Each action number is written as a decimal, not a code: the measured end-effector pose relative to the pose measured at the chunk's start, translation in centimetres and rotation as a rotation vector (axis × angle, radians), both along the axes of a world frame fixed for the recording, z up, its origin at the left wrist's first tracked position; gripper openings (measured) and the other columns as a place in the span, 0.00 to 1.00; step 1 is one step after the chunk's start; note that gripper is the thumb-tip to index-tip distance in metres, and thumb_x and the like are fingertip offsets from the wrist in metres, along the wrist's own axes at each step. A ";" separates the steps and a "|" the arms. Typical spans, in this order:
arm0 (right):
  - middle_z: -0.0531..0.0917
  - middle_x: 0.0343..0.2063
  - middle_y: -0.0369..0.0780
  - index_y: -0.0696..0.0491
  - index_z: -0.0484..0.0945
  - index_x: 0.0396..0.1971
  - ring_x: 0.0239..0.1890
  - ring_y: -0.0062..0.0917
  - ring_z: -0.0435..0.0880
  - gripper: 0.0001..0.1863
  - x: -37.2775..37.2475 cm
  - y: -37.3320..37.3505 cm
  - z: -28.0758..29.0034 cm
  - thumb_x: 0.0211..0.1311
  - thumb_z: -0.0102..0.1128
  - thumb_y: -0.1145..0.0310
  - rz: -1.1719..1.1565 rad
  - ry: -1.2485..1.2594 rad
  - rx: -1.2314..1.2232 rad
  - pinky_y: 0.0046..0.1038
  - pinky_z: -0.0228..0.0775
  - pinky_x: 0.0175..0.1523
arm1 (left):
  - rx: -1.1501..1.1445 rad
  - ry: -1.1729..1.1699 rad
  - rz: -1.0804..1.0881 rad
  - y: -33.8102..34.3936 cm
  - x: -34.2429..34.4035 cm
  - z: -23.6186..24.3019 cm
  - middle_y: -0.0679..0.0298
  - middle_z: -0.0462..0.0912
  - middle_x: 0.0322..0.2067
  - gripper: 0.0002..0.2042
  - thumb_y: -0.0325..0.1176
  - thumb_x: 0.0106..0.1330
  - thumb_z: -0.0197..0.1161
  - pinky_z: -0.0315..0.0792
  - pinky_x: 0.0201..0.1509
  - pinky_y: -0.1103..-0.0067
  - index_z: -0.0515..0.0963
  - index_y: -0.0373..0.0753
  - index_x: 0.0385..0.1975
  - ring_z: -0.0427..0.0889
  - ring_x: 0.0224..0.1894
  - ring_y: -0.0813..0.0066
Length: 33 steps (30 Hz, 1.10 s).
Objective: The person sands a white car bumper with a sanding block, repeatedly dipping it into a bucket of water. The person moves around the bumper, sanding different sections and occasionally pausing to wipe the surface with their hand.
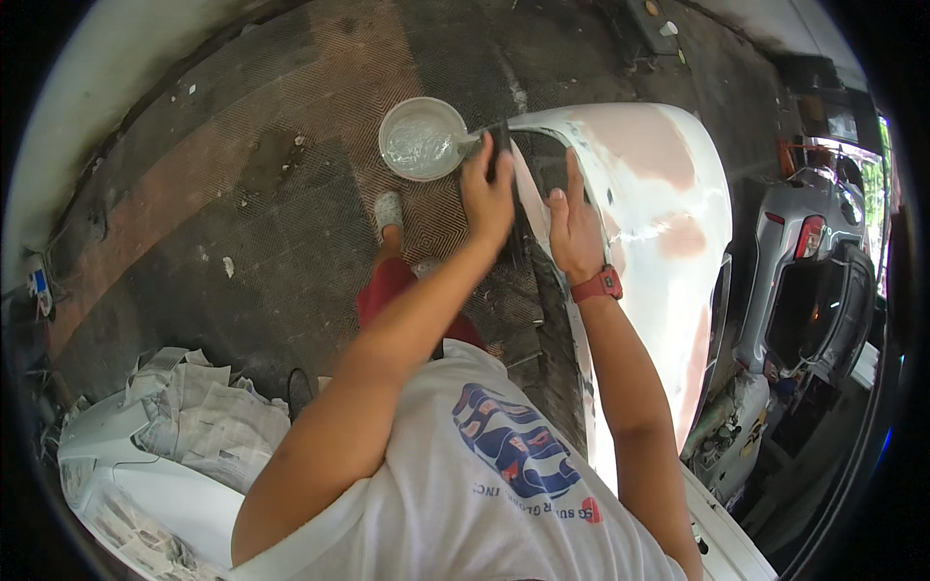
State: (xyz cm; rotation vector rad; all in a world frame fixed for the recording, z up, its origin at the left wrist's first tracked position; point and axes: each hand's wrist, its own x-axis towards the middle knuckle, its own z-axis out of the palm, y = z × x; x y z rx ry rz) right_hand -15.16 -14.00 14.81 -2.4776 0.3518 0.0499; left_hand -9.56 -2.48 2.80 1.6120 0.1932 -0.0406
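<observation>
My left hand (487,198) is closed around a dark, flat block-like piece (500,145), held upright at the left edge of a car body panel. The white car body panel (649,232) carries several dull pink patches and has a curved, arch-like cut-out at its left side. Over that cut-out is my right hand (578,237), index finger stretched out and thumb apart, close to the panel's inner edge; its other fingers are mostly hidden. A red watch (597,285) circles my right wrist. Just left of the dark piece stands a round white bucket (386,145) with clear liquid inside.
Dark textured floor (320,194) shows stains and white scraps. At lower left lies a light-coloured car part (184,494) partly covered with newspaper (208,412). A grey car (814,261) stands at the right, with covered clutter (731,426) below it.
</observation>
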 end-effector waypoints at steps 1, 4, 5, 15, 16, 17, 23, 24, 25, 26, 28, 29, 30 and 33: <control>0.87 0.28 0.58 0.52 0.49 0.90 0.33 0.62 0.87 0.39 0.0 -0.4 0.0 0.88 0.42 0.53 -0.010 -0.001 -0.002 0.57 0.74 0.39 | 0.045 -0.022 -0.035 -0.4 -4.0 1.2 0.43 0.83 0.64 0.29 0.43 0.83 0.66 0.70 0.76 0.60 0.75 0.39 0.79 0.79 0.69 0.46; 0.87 0.28 0.58 0.52 0.49 0.90 0.32 0.62 0.86 0.39 -0.6 -0.6 -0.5 0.88 0.42 0.53 -0.007 -0.025 0.011 0.58 0.74 0.39 | 0.104 -0.088 -0.053 -0.2 -5.9 1.6 0.43 0.82 0.65 0.29 0.41 0.83 0.66 0.71 0.77 0.60 0.75 0.39 0.80 0.79 0.69 0.46; 0.87 0.28 0.58 0.52 0.49 0.90 0.32 0.62 0.86 0.39 -0.7 -0.7 -0.6 0.88 0.42 0.53 -0.007 -0.038 0.016 0.58 0.73 0.39 | 0.109 -0.112 -0.051 -0.2 -4.8 1.3 0.43 0.82 0.65 0.29 0.40 0.83 0.66 0.71 0.77 0.60 0.75 0.39 0.80 0.79 0.69 0.46; 0.87 0.26 0.57 0.51 0.48 0.90 0.32 0.62 0.87 0.39 -0.5 -0.5 -0.1 0.90 0.41 0.50 -0.023 -0.022 0.010 0.57 0.73 0.38 | 0.270 -0.167 -0.214 1.8 -10.1 5.3 0.47 0.78 0.65 0.31 0.39 0.73 0.77 0.69 0.75 0.56 0.81 0.52 0.77 0.76 0.69 0.43; 0.87 0.26 0.58 0.51 0.48 0.90 0.32 0.62 0.87 0.39 -0.6 -0.4 -0.1 0.90 0.40 0.50 -0.016 -0.043 -0.002 0.57 0.73 0.38 | 0.285 -0.147 -0.238 1.9 -9.7 5.9 0.47 0.78 0.66 0.31 0.39 0.72 0.77 0.70 0.75 0.55 0.81 0.52 0.77 0.76 0.69 0.43; 0.87 0.26 0.58 0.52 0.48 0.90 0.32 0.62 0.87 0.39 -0.6 -0.5 -0.1 0.90 0.40 0.49 -0.010 -0.063 -0.014 0.57 0.73 0.38 | 0.300 -0.126 -0.263 2.1 -9.2 6.2 0.47 0.78 0.66 0.31 0.40 0.72 0.77 0.70 0.75 0.55 0.81 0.52 0.76 0.76 0.68 0.43; 0.88 0.32 0.58 0.55 0.46 0.90 0.37 0.63 0.88 0.41 0.4 0.5 0.0 0.90 0.40 0.49 -0.052 0.025 0.040 0.57 0.76 0.42 | 0.446 -0.092 -0.149 1.9 0.1 4.2 0.49 0.81 0.59 0.28 0.41 0.72 0.78 0.75 0.68 0.58 0.85 0.51 0.73 0.80 0.61 0.45; 0.89 0.36 0.59 0.55 0.45 0.90 0.40 0.62 0.88 0.41 0.3 0.4 0.1 0.89 0.41 0.50 -0.050 -0.003 0.050 0.56 0.77 0.46 | 0.467 -0.103 -0.156 1.9 -1.1 4.6 0.49 0.82 0.58 0.28 0.42 0.72 0.78 0.75 0.68 0.59 0.85 0.51 0.72 0.80 0.60 0.45; 0.89 0.41 0.59 0.56 0.45 0.90 0.44 0.61 0.89 0.42 0.2 0.2 -0.1 0.89 0.41 0.50 -0.049 -0.036 0.056 0.55 0.78 0.49 | 0.486 -0.120 -0.164 1.9 -2.4 5.2 0.49 0.82 0.56 0.28 0.42 0.72 0.78 0.76 0.68 0.59 0.85 0.51 0.72 0.81 0.60 0.46; 0.89 0.45 0.60 0.57 0.44 0.90 0.47 0.61 0.89 0.42 0.2 -0.2 -0.2 0.89 0.42 0.50 -0.062 -0.067 0.058 0.54 0.79 0.52 | 0.429 -0.154 -0.172 2.0 -5.5 6.2 0.50 0.82 0.53 0.27 0.42 0.72 0.78 0.76 0.67 0.59 0.86 0.52 0.72 0.81 0.58 0.47; 0.87 0.53 0.60 0.59 0.42 0.90 0.54 0.59 0.88 0.44 0.0 -0.4 -0.8 0.89 0.43 0.50 -0.049 -0.117 0.061 0.52 0.78 0.59 | 0.364 -0.098 -0.226 2.9 -10.2 7.4 0.51 0.82 0.51 0.28 0.43 0.71 0.79 0.76 0.66 0.59 0.86 0.52 0.71 0.82 0.57 0.49; 0.86 0.58 0.60 0.60 0.41 0.90 0.58 0.58 0.88 0.44 -0.2 -0.5 -0.9 0.88 0.44 0.50 -0.042 -0.140 0.060 0.51 0.78 0.63 | 0.363 -0.093 -0.225 2.9 -9.9 7.0 0.52 0.81 0.52 0.27 0.44 0.70 0.79 0.77 0.66 0.59 0.86 0.53 0.70 0.81 0.59 0.49; 0.85 0.59 0.60 0.60 0.40 0.90 0.59 0.58 0.87 0.45 0.0 -0.5 -0.8 0.88 0.44 0.51 -0.045 -0.131 0.064 0.50 0.78 0.64 | 0.362 -0.093 -0.212 2.8 -8.3 6.4 0.52 0.80 0.54 0.27 0.46 0.70 0.79 0.77 0.66 0.58 0.87 0.53 0.70 0.81 0.60 0.49; 0.84 0.63 0.59 0.62 0.38 0.89 0.62 0.59 0.86 0.46 0.4 0.4 0.2 0.88 0.45 0.51 -0.051 -0.105 0.081 0.48 0.77 0.66 | 0.404 0.036 -0.163 2.3 1.3 5.1 0.52 0.81 0.52 0.26 0.48 0.70 0.78 0.78 0.66 0.58 0.88 0.54 0.68 0.80 0.61 0.48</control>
